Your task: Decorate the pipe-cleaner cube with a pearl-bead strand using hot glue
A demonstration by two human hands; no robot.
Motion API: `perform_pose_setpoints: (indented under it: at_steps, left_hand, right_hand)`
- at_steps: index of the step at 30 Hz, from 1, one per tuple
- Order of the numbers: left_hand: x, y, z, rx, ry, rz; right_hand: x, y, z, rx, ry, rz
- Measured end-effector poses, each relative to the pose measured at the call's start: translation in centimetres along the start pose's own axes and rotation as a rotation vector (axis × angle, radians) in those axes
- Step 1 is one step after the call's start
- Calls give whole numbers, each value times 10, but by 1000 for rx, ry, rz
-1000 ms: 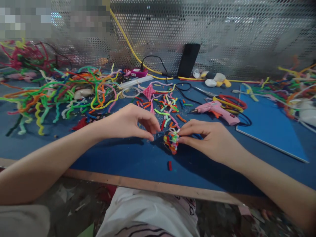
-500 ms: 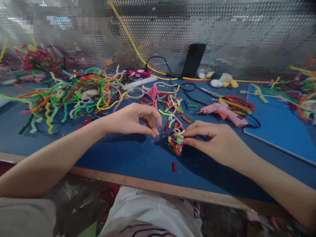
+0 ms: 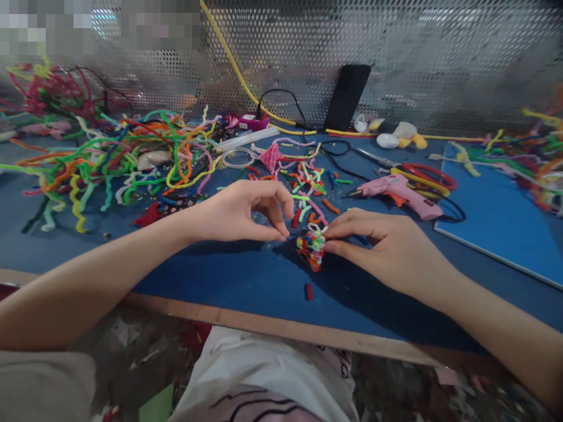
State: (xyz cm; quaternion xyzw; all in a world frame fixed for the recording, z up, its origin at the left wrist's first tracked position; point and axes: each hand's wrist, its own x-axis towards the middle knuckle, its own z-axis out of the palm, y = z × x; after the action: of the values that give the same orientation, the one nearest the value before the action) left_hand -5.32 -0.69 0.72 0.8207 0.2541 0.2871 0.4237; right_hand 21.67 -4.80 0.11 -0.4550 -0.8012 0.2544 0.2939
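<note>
My right hand pinches a small cone-shaped piece made of many-coloured pipe cleaner bits between thumb and fingers. A pale loop stands at its top, and its orange-red tip points down. Just left of it hovers my left hand, index finger curled, thumb tip brought against another fingertip. Anything held there is too small to make out. Below the cone, a short red pipe cleaner piece lies on the blue tabletop. Cut pipe cleaner bits are scattered behind the hands, beside a pink woven cone.
A pink glue gun lies right, near red- and yellow-handled scissors. Tangled pipe cleaners cover the left. Clear glue sticks, a black phone and a plush toy are at the back. A blue board is right.
My left hand has moved slightly right, closer to the colourful cone. My right hand still holds the cone, and the whole view has shifted a little.
</note>
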Motion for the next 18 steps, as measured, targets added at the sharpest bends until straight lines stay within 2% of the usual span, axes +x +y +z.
perform_pose_setpoints:
  at_steps: [6, 9, 13, 15, 18]
  left_hand:
    - [-1, 2, 2, 40, -93, -39]
    - [-2, 4, 5, 106, -58, -44]
    - [-2, 5, 10, 316, 36, -46]
    - [-2, 4, 11, 385, 34, -54]
    - [-2, 2, 15, 356, -14, -1]
  right_hand:
    - [-1, -1, 1, -28, 14, -13]
    - [-1, 0, 1, -34, 16, -24]
    - [-2, 1, 1, -41, 6, -35]
    - [-2, 1, 0, -40, 2, -34]
    - [-2, 1, 0, -36, 7, -34]
